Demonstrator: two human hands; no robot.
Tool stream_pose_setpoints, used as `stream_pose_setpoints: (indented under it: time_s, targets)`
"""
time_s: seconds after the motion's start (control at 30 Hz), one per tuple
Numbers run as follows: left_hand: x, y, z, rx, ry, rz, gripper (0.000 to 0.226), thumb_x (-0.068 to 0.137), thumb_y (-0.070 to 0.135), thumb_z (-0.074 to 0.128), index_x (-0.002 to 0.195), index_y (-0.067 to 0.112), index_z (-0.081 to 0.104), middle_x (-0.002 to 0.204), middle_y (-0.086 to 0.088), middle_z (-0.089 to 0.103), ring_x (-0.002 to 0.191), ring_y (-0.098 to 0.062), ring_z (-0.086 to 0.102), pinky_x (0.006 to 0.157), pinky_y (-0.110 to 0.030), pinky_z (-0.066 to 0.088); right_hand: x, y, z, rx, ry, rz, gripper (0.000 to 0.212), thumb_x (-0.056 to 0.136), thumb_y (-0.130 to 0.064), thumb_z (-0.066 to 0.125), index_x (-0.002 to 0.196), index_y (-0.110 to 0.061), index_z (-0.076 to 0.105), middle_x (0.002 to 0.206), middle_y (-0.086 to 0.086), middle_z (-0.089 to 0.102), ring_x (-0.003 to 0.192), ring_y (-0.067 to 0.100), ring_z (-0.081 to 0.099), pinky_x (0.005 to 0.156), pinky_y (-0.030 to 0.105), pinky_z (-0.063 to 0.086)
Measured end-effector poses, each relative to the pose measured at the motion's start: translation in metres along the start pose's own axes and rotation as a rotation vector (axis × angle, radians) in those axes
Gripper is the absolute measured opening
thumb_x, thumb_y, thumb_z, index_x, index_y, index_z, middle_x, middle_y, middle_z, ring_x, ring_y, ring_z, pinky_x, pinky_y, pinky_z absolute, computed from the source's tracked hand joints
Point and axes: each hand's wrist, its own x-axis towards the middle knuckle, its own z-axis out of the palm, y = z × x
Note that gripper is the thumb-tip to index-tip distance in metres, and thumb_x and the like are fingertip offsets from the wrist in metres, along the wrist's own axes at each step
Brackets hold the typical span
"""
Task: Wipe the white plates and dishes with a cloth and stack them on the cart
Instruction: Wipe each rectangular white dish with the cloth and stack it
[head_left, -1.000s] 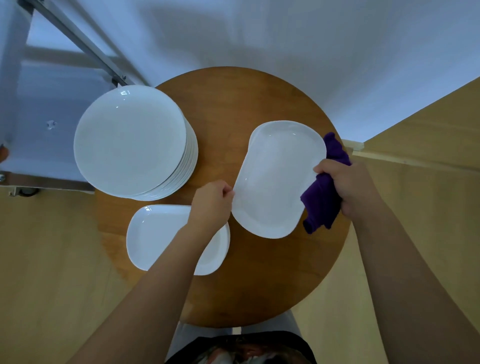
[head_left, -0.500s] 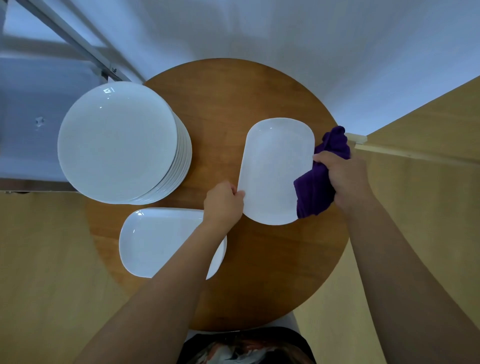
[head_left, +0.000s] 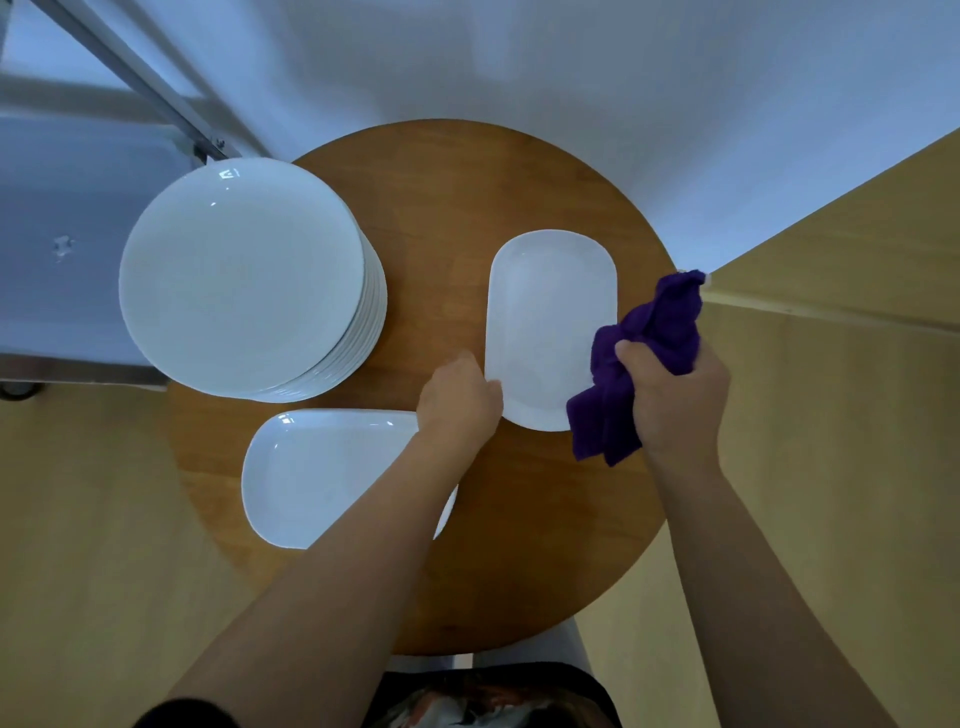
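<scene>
Right of centre on the table (head_left: 441, 208), the oval dish (head_left: 550, 327) is pinched at its rim by the left hand (head_left: 460, 397); the purple cloth (head_left: 644, 358) is bunched in the right hand (head_left: 675, 395). Glazed, stiff, breakable and probably slippery, the dish is best gripped at the rim.

White wall (head_left: 519, 62), round wooden table (head_left: 545, 545)

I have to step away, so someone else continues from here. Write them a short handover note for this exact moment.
Left hand grips the near-left edge of the oval dish on the round table.
Right hand holds the bunched purple cloth at that dish's right edge.
A stack of round plates sits at the table's left; a second oval dish lies near-left, partly under the left forearm.
The cart stands beyond the stack.
Left: wipe and load everything seen here.
</scene>
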Motion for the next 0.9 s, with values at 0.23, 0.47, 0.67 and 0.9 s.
stream_pose_setpoints:
  time_s: [0.23, 0.47, 0.67, 0.9]
  targets:
    - [-0.047, -0.068, -0.032, -0.24, 0.236, 0.288, 0.009, 0.09, 0.019, 0.058, 0.086, 0.025, 0.053, 0.079, 0.013, 0.054, 0.073, -0.002, 0.052, 0.062, -0.008, 0.035, -0.056, 0.002, 0.035, 0.015, -0.111, 0.05, 0.019, 0.079, -0.013, 0.069, 0.079, -0.029, 0.057, 0.062, -0.017, 0.061, 0.057, -0.002, 0.059, 0.049, 0.013, 0.047]
    - [-0.064, -0.197, -0.062, -0.049, 0.421, 0.006, 0.033, 0.092, 0.025, 0.057, 0.119, 0.005, 0.06, 0.113, -0.014, 0.061, 0.106, -0.027, 0.053, 0.089, -0.033, 0.041, -0.116, 0.006, 0.078, 0.016, -0.159, 0.111, 0.024, 0.079, -0.013, 0.069, 0.078, -0.031, 0.053, 0.069, -0.014, 0.06, 0.065, 0.009, 0.06, 0.051, 0.015, 0.048]
    - [-0.05, -0.232, -0.063, -0.112, 0.275, -0.063, 0.025, 0.096, 0.022, 0.052, 0.102, 0.004, 0.068, 0.096, -0.013, 0.063, 0.08, -0.021, 0.055, 0.068, -0.029, 0.043, -0.152, 0.013, 0.108, -0.005, -0.211, 0.111, 0.021, 0.08, -0.016, 0.07, 0.079, -0.031, 0.055, 0.071, -0.01, 0.062, 0.065, 0.01, 0.059, 0.053, 0.017, 0.047]
    - [-0.043, -0.231, -0.064, -0.119, 0.26, -0.062, 0.021, 0.095, 0.014, 0.051, 0.096, 0.003, 0.069, 0.092, -0.014, 0.064, 0.074, -0.022, 0.056, 0.064, -0.027, 0.044, -0.173, 0.024, 0.123, -0.026, -0.209, 0.123, 0.021, 0.08, -0.016, 0.07, 0.079, -0.031, 0.055, 0.065, -0.013, 0.06, 0.059, 0.004, 0.06, 0.047, 0.011, 0.046]
